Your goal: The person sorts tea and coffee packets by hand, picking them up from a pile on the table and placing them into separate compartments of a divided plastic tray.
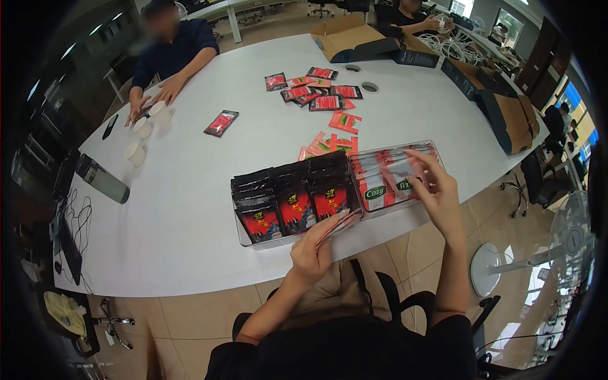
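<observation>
left hand [311,252] grip clasps sachet stack [341,225] | right hand [438,190] grip open, touching Cozy sachets [380,183]

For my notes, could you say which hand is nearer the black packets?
Left. The left hand sits just before the black packets; right hand is farther right, on orange packets.
</observation>
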Tool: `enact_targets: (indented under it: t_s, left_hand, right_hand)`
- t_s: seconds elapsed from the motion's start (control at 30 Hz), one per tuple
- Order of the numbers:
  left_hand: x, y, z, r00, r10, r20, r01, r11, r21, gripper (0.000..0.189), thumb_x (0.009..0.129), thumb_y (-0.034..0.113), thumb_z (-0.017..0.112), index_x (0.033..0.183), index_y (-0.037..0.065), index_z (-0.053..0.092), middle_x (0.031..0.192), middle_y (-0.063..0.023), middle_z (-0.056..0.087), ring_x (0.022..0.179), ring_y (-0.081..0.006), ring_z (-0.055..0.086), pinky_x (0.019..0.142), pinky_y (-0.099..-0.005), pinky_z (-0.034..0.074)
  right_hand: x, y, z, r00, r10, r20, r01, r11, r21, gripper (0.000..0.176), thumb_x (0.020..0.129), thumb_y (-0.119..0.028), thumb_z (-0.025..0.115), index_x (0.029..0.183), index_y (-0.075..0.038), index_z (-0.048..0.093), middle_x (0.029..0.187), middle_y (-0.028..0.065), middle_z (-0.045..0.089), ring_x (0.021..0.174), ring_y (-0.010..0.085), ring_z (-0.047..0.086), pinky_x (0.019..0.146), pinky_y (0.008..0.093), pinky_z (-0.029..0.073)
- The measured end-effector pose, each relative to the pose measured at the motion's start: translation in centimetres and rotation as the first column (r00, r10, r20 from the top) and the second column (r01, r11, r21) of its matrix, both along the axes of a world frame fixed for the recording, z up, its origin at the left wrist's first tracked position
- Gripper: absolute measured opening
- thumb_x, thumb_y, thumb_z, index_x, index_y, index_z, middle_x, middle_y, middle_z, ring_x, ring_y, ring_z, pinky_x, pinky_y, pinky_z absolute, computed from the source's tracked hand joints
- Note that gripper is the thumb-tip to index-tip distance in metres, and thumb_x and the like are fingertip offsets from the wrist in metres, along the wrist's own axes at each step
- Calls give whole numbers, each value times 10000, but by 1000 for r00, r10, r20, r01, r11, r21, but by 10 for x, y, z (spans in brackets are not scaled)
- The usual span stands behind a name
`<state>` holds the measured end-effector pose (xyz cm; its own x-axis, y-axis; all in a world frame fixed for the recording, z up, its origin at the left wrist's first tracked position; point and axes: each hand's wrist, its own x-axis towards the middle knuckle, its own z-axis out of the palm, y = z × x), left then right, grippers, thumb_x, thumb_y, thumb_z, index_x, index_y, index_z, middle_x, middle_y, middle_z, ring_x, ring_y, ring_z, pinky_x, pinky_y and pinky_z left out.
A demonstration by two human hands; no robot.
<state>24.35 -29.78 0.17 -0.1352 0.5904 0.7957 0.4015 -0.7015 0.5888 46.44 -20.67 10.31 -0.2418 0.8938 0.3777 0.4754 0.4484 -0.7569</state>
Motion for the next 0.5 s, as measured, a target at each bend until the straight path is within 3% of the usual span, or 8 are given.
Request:
enact_targets:
  t_s: [0.17,0.27,0.33,0.5]
  left_hand:
    - [1,2,-9,997,-4,73,7,999,-48,335,838,-116,491,1167,-74,536,1098,-217,647,973,-309,667,839,-342,531]
    - [-1,3,-6,1000,17,-5,-17,1000,-23,280,912,-76,470,1191,-101,486,1113,-221,629,965,-225,658,741,-290,573]
    - [1,4,-7,999,10,41,-9,999,-36,277,906,-62,516,1180,-101,503,1098,-206,636,914,-200,664,737,-281,571]
    - [3,5,-4,997,10,74,-6,999,-52,280,889,-68,558,1165,-98,523,1036,-186,656,803,-160,662,687,-266,564]
  right_hand:
    - [6,11,13,994,68,80,-75,994,84,346,762,-46,703,1102,-68,643,877,20,678,711,104,551,640,238,438]
    - [7,21,12,988,94,125,-109,987,119,265,735,-75,732,991,-57,667,811,10,670,679,104,540,613,242,419]
    - [5,27,12,979,100,179,-125,983,133,202,725,-84,737,916,-57,676,791,12,663,672,108,536,597,251,411]
    - [-13,32,6,800,429,421,-484,875,28,199,698,-122,735,881,-71,676,812,33,624,815,224,517,744,336,432]
